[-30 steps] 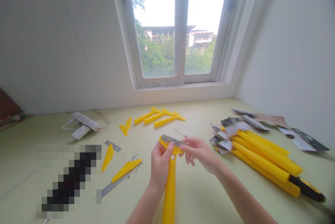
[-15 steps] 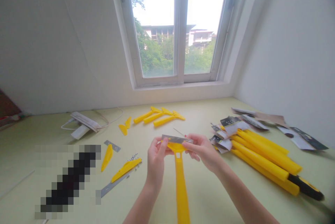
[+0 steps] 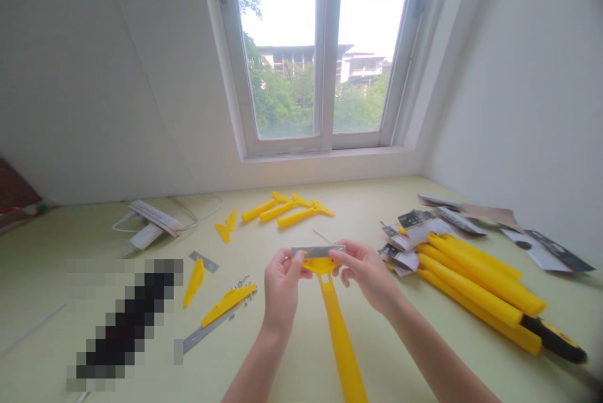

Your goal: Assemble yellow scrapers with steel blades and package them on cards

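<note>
Yellow handle (image 3: 341, 334) swung rightward, both hands (image 3: 281, 284) (image 3: 365, 268) pinching the blade (image 3: 316, 252).

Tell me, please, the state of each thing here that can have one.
Yellow scraper: held, handle toward the person
Metal blade: held across the scraper's head; fastening unclear
Left hand: pinching the blade's left end
Right hand: pinching the blade's right end
Screws: loose, scattered
Three rear yellow pieces: lying side by side
Yellow handles at right: lying bunched
Window: looks shut
</note>
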Motion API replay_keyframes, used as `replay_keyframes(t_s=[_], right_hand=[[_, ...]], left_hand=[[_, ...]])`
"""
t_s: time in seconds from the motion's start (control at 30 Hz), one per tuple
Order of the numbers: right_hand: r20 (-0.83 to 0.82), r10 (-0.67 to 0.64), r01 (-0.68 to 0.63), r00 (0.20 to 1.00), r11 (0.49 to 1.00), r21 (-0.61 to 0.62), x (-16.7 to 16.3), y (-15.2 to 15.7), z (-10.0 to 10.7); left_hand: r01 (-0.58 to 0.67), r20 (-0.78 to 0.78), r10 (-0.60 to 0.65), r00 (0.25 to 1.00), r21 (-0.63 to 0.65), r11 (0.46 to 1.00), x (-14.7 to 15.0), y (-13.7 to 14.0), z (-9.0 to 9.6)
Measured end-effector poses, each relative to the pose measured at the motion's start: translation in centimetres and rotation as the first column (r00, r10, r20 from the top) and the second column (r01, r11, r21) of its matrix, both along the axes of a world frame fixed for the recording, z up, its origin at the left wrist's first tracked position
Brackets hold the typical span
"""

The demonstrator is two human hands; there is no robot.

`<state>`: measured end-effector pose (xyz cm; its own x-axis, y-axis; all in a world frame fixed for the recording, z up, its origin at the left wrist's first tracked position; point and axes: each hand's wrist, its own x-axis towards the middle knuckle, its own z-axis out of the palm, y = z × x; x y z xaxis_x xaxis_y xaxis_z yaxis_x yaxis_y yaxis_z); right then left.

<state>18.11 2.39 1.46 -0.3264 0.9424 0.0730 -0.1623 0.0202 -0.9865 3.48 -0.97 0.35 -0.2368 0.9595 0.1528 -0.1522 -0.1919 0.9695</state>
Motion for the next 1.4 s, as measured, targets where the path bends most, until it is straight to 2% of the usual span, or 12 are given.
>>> replay_keyframes(t_s=[0.2, 0.33, 0.57, 0.83, 1.07, 1.17, 1.4], right_hand=[[-0.007, -0.007, 0.007, 1.0, 0.999, 0.04, 0.2, 0.2, -0.3], [-0.031, 0.001, 0.0, 1.0, 1.0, 0.027, 0.1, 0.1, -0.2], [-0.15, 0.073, -0.086, 0.986, 0.993, -0.083, 0.1, -0.1, 0.2], [-0.078, -0.022, 0.017, 0.997, 0.998, -0.063, 0.3, 0.4, -0.4], [-0.106, -0.109, 0.11, 0.988, 0.994, -0.004, 0.3, 0.5, -0.7], [-0.092, -0.119, 0.121, 0.989, 0.993, 0.017, 0.4, 0.6, -0.6], [-0.111, -0.12, 0.125, 0.987, 0.992, 0.034, -0.3, 0.2, -1.0]], left_hand=[[0.089, 0.017, -0.088, 0.996, -0.057, 0.994, 0.2, 0.1, 0.1], [0.078, 0.043, -0.076, 0.996, -0.057, 0.995, 0.4, 0.0, 0.4], [0.011, 0.031, -0.009, 0.999, -0.049, 0.999, 0.2, 0.2, 0.1], [0.042, 0.056, -0.039, 0.998, -0.052, 0.998, 0.4, 0.0, 0.5], [0.163, 0.222, -0.135, 0.966, -0.114, 0.98, 0.5, -0.1, 0.3], [0.205, 0.256, -0.166, 0.952, -0.134, 0.969, 0.5, -0.1, 0.0], [0.287, 0.333, -0.23, 0.915, -0.134, 0.948, 1.8, -0.8, 0.8]])
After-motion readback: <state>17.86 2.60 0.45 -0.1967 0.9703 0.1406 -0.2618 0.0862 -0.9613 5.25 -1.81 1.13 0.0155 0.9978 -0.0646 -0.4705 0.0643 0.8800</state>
